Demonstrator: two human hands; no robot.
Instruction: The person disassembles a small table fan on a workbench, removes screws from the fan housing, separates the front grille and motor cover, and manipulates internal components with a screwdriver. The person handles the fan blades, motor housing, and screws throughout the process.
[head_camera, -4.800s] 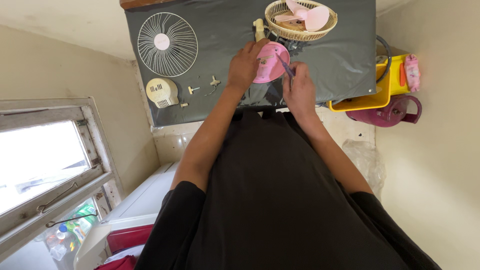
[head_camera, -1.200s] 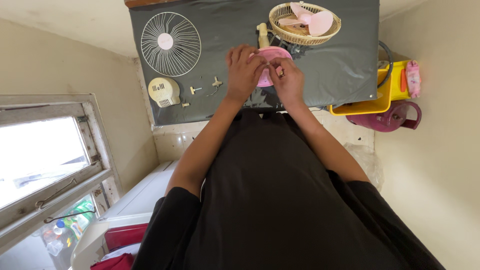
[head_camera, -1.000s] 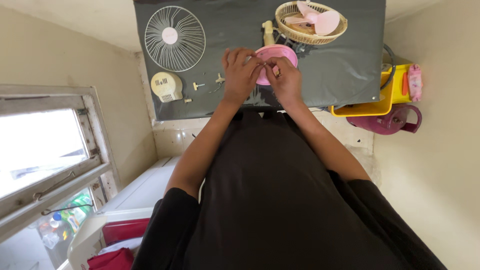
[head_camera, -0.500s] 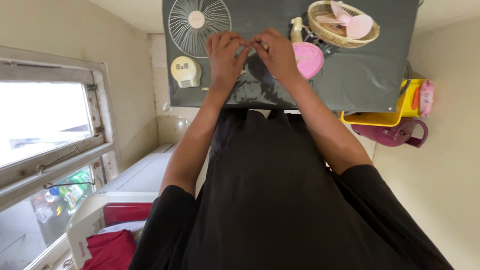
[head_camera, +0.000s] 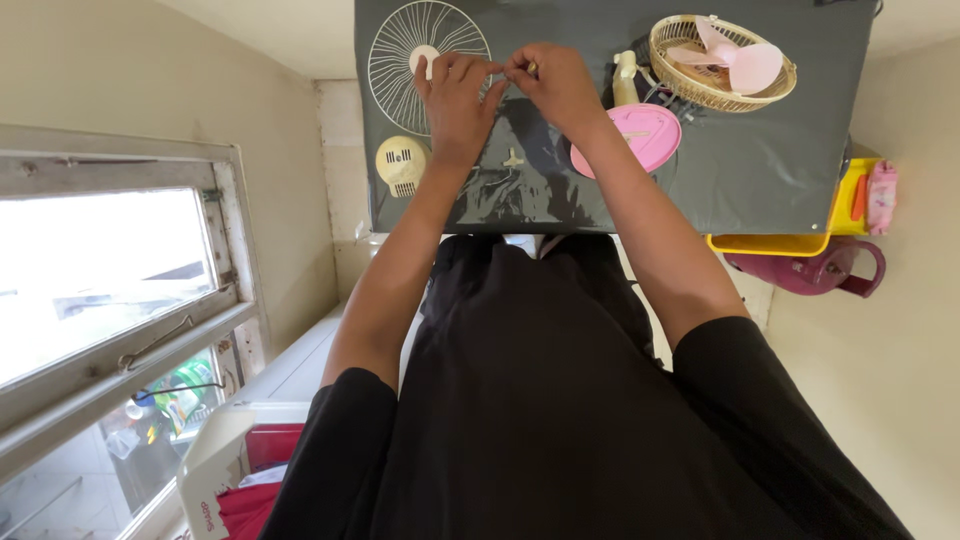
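As both hands (head_camera: 505, 85) pinch a tiny part, white fan grille (head_camera: 400, 45) beneath, pink cover (head_camera: 635, 135) beside

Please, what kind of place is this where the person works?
Probably a small room at home used as a repair corner: fan parts such as a wire grille lie on a dark table, beside a window and a purple jug.

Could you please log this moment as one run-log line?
left hand: by fan grille | right hand: pinching small part | pink cover: on table
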